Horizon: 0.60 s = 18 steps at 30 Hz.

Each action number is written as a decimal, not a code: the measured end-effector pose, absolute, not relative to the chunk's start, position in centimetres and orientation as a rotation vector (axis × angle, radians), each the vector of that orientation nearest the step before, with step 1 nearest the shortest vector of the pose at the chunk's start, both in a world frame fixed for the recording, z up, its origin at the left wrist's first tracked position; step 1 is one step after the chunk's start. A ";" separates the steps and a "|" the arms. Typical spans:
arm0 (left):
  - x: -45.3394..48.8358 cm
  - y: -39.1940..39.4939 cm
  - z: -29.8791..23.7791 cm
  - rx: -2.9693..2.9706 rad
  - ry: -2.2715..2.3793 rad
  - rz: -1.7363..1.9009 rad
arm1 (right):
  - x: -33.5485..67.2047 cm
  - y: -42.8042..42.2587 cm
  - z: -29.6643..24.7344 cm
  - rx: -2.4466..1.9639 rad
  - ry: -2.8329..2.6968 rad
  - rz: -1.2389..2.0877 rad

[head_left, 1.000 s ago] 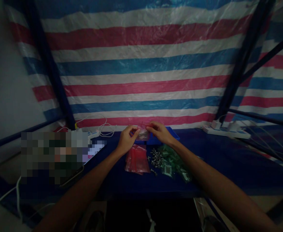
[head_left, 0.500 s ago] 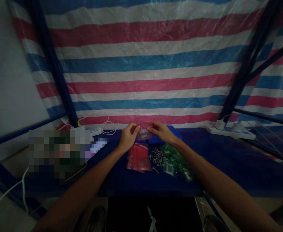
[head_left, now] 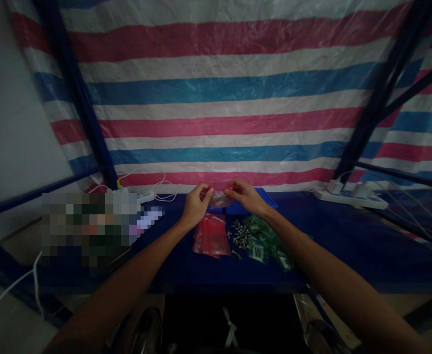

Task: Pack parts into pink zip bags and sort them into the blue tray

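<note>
A small see-through bag [head_left: 220,200], pink-tinged, with pale contents low inside, is held up above the counter [head_left: 186,268]; the left hand [head_left: 195,205] pinches its nine o'clock edge, the right hand [head_left: 248,197] its three o'clock edge. From it, red bags [head_left: 212,237] lie at six o'clock on the dark blue surface, and a striped plastic sheet [head_left: 216,91] hangs at twelve.

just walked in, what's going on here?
A person's left hand and right hand pinch a small translucent pinkish plastic bag between them; its pale contents are too unclear to identify. Nearer the person, left to right on the dark blue table, lie flat red plastic bags, a loose heap of small silvery metal screws and green plastic packets.
</note>
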<state>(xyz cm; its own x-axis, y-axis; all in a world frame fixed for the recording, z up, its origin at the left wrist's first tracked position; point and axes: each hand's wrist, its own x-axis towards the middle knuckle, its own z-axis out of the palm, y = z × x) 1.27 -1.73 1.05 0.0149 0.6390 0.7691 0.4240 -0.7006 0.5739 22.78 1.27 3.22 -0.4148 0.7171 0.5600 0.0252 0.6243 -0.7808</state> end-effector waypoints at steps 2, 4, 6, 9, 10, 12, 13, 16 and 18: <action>1.2 -1.6 1.0 2.083 1.113 1.764 | 22.7 1.4 3.0 -0.607 -1.798 0.886; 1.1 -1.3 0.8 2.060 1.089 1.770 | 22.7 1.6 2.9 -0.617 -1.736 0.883; 1.0 -0.9 0.6 2.032 1.064 1.782 | 22.8 1.6 3.0 -0.616 -1.704 0.879; 1.0 -0.7 0.5 1.985 1.023 1.790 | 23.0 1.4 3.4 -0.605 -1.744 0.860; 1.1 -0.8 0.5 1.965 1.002 1.793 | 23.1 1.3 3.5 -0.601 -1.766 0.847; 1.1 -0.9 0.5 1.932 0.964 1.807 | 23.2 1.1 3.7 -0.598 -1.806 0.814; 1.1 -1.0 0.5 1.933 0.958 1.808 | 23.2 1.1 3.7 -0.598 -1.822 0.798; 0.9 -1.0 0.6 2.007 1.017 1.759 | 23.3 1.1 3.7 -0.598 -1.874 0.722; 0.7 -0.8 0.7 2.071 1.064 1.712 | 23.4 1.2 3.6 -0.611 -1.908 0.619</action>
<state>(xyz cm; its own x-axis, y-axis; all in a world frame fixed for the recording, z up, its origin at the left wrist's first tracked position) 0.71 -0.83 0.67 0.0428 0.6667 0.7441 0.3719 -0.7018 0.6075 23.40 1.21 3.57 -0.3749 0.6537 0.6574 0.1432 0.7414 -0.6556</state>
